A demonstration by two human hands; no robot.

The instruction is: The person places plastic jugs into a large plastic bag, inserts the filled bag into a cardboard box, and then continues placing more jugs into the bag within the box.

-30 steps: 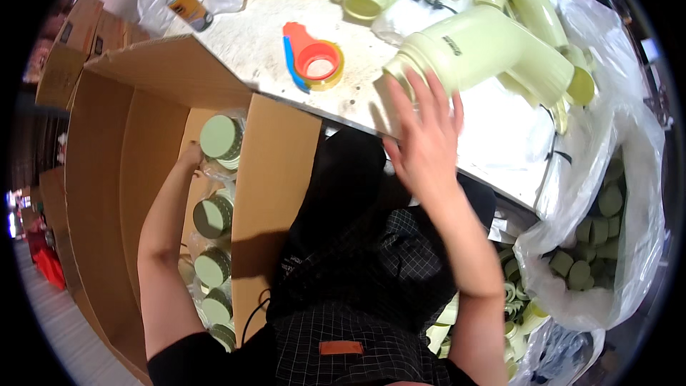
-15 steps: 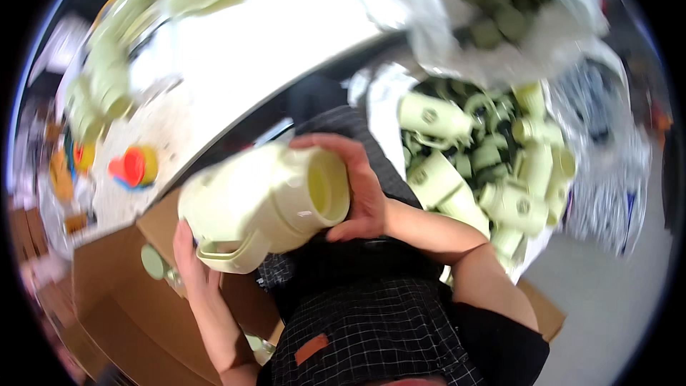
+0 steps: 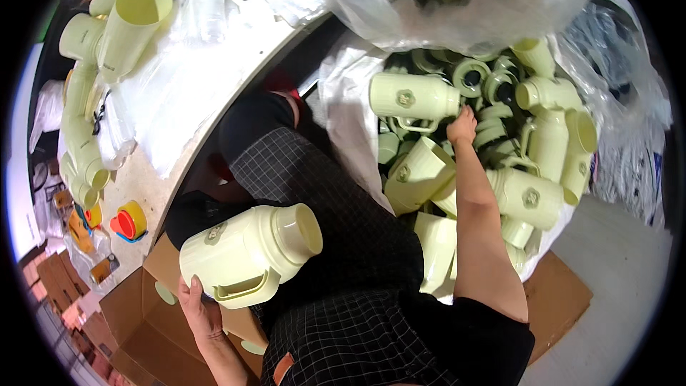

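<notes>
My left hand (image 3: 200,311) holds a pale green thermos jug shell (image 3: 232,250) by its base end, fingers wrapped around it. The shell lies tilted above my lap, its round mouth to the right and its handle toward me. My right hand (image 3: 463,126) reaches into a white sack (image 3: 350,93) of jug parts, beside the mouth of another pale green jug shell (image 3: 411,98). Its fingers are curled among dark green ring-shaped parts (image 3: 493,125); what they grip, if anything, is hidden.
More jug shells (image 3: 529,196) fill the sack's right side. A clear plastic bag (image 3: 493,21) with green parts hangs over its far edge. On the white table (image 3: 193,121) to the left stand several shells (image 3: 132,28) and a red-and-yellow tape roll (image 3: 130,220). An open cardboard box (image 3: 153,336) sits below.
My right hand has let go of the jug shell's mouth end and moved right into the sack. The shell, now in my left hand alone, has dropped slightly. The view has shifted.
</notes>
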